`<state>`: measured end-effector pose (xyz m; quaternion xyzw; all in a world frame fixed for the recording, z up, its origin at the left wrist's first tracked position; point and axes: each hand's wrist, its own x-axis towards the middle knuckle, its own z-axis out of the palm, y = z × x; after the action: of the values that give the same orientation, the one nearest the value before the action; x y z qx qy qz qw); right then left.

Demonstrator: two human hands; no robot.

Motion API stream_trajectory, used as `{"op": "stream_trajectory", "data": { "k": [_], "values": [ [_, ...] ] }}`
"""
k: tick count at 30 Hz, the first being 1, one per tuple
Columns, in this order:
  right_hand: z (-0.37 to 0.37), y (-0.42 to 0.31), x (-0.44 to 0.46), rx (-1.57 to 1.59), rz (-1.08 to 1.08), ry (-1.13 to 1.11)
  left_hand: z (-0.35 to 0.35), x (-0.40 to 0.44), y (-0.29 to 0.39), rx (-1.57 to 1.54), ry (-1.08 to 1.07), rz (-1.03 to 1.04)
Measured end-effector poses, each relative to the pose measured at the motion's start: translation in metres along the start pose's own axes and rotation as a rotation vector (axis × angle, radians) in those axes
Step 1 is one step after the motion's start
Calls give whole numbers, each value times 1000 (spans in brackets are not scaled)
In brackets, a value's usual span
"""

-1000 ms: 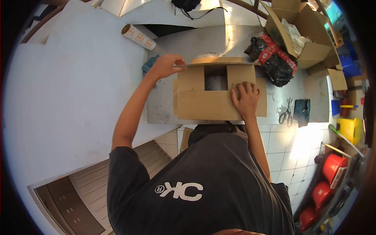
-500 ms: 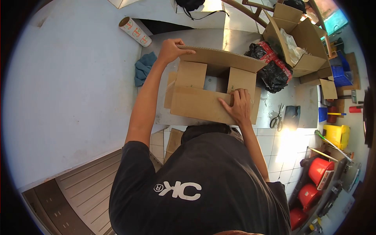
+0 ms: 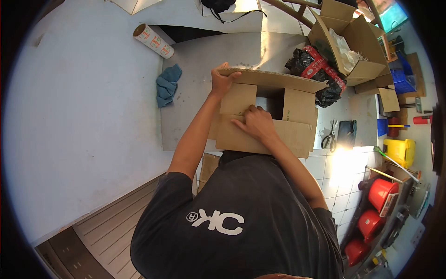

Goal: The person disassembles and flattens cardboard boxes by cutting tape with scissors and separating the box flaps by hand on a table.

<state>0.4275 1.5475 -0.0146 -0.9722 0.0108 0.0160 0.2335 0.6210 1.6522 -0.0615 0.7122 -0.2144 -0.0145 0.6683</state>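
Observation:
A cardboard box lies in front of my body, with its side flaps folded inward and a gap between them. My left hand is closed on the left end of the raised far flap, thumb on the near side. On the near flap, my right hand rests close to the middle. Its fingers curl over the flap's inner edge at the gap, and the thumb points left along the cardboard. The fingertips of my right hand are partly hidden.
A blue cloth and a printed roll lie to the left. Beyond the box's right side sit a black plastic-wrapped bundle and a larger open carton. Scissors and a dark pouch lie at the right.
The box has shifted right and closer to my body, with my left hand still on the far flap. My right hand has slid left from the near flap's right part to its middle.

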Motion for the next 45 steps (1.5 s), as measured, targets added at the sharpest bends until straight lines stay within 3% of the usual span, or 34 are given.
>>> {"op": "stream_trajectory", "data": {
  "k": [1, 2, 4, 19, 29, 31, 33, 34, 35, 37, 39, 41, 43, 45],
  "values": [
    [-8, -7, 5, -46, 77, -158, -3, 0, -4, -8, 16, 70],
    [-5, -5, 6, -49, 78, -160, -7, 1, -6, -17, 33, 139],
    [3, -3, 4, 84, -69, -57, -16, 2, -10, -1, 47, 128],
    [-9, -18, -19, -25, -304, 155, -1, 11, 14, 56, 101, 94],
    [-10, -25, -23, -39, -373, 226, -5, 23, 2, 238, 188, 143],
    [-20, -32, -31, 8, -332, 161, -11, 20, 1, 258, 207, 61],
    [-51, -64, -65, -216, -641, 245, -16, 15, 3, 264, 239, -29],
    [-66, -63, -62, -163, -484, 169, -22, 17, 7, 160, 166, -81],
    [-70, -59, -62, -163, -489, 171, -29, 20, 10, 62, 97, -127],
    [-79, -47, -52, -104, -389, -338, -30, 17, 14, 164, 52, -109],
    [-84, -39, -59, 79, -454, -285, -23, -2, 27, 249, -2, -126],
    [-103, -25, -61, 210, -355, -283, -9, -10, 50, 123, 277, 38],
    [-110, 3, -69, 227, -292, -379, -1, -35, 34, 539, 677, 322],
    [-113, 35, -69, 254, -226, -455, 17, -75, 58, 177, 516, 399]
  ]
}}
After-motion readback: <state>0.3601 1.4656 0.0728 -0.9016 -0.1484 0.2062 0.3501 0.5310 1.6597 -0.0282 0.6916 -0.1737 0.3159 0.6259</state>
